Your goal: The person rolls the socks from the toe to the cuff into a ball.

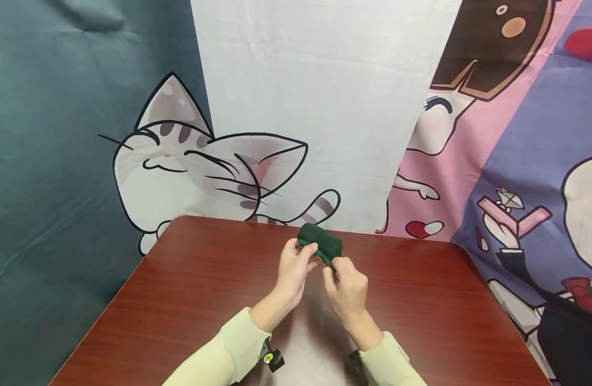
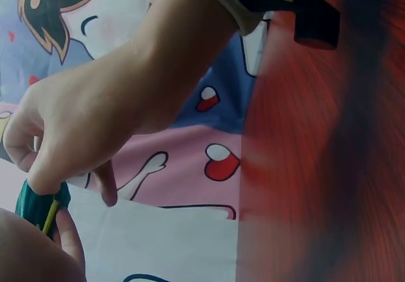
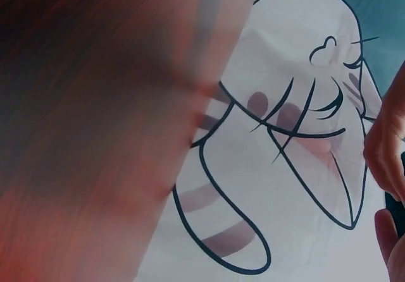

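Observation:
A dark green, soft-looking, roughly cylindrical case is held above the table, tilted down to the right. My left hand grips its left and near side, the thumb lying across it. At its lower right end, my right hand pinches the near edge with thumb and curled fingers. The left wrist view shows my right hand over the green case, which has a yellow strip along it. Only part of a hand and a sliver of dark green show at the right wrist view's edge.
Below the hands is a reddish-brown wooden table. Behind it hangs a printed curtain with a cartoon cat and figures. Small black cameras sit at the wrists, below pale sleeves.

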A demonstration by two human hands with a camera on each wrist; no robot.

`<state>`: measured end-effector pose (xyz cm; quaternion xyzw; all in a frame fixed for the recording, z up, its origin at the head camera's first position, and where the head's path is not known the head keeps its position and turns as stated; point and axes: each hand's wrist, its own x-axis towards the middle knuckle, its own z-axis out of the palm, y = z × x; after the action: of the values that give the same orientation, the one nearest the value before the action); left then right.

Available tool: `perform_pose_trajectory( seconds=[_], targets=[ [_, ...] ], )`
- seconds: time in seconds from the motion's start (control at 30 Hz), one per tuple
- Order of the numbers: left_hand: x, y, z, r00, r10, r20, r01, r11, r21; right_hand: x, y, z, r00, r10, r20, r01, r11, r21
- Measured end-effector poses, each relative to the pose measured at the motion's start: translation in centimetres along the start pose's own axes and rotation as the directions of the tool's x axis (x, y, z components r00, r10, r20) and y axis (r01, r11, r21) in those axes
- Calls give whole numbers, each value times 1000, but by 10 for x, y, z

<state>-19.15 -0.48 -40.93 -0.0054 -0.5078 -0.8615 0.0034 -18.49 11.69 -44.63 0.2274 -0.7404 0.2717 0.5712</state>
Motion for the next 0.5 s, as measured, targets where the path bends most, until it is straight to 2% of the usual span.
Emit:
perform_pose_trajectory(
  seconds=[0.13,0.2,0.27,0.33,0.37,0.4,0.43,0.5],
  targets=[
    [2,0,-3,1000,5,28,-5,1000,13,-2,0,-2,999,-29,42,26,997,73],
    [4,0,-6,999,-3,41,2,1000,28,-3,0,-5,997,-9,79,-2,990,138],
    [6,1,-10,998,-11,60,7,999,52,-2,2,-10,992,57,111,-79,975,209],
    [8,4,-13,996,-20,89,13,997,82,1,4,-16,968,190,162,-228,938,263],
    [8,5,-14,993,-20,112,9,995,102,4,6,-19,941,271,204,-323,898,299],
    [8,6,-16,991,-25,134,9,993,118,8,8,-22,901,347,260,-421,841,339],
    [8,7,-18,987,-30,155,9,990,138,12,10,-25,849,417,325,-519,776,359],
    [9,8,-21,980,-41,193,5,983,183,20,16,-30,717,512,473,-689,624,368]
  ],
)
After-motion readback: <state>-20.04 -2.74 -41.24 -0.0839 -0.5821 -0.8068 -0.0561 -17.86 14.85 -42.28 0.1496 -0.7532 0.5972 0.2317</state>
